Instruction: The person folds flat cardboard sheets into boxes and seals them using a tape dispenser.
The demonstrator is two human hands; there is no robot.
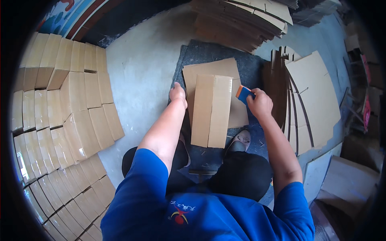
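Observation:
A closed, long brown cardboard box (211, 112) stands between my feet, a seam running lengthwise along its top. Under it lies a flat cardboard sheet (213, 67). My left hand (177, 95) is close by the box's left side, seemingly just apart from it; a finger points away from me, the others are mostly hidden, and nothing shows in the hand. On the other side, my right hand (260, 103) grips a small blue hand tool with an orange edge (243, 94). That tool is held in the air to the right of the box, not touching it.
Stacked closed cartons (76, 96) form a wall along the left. Flattened cardboard (315, 96) leans in a pile at the right, with another stack (241, 24) at the far side. A dark mat (201, 48) covers the floor beneath the box.

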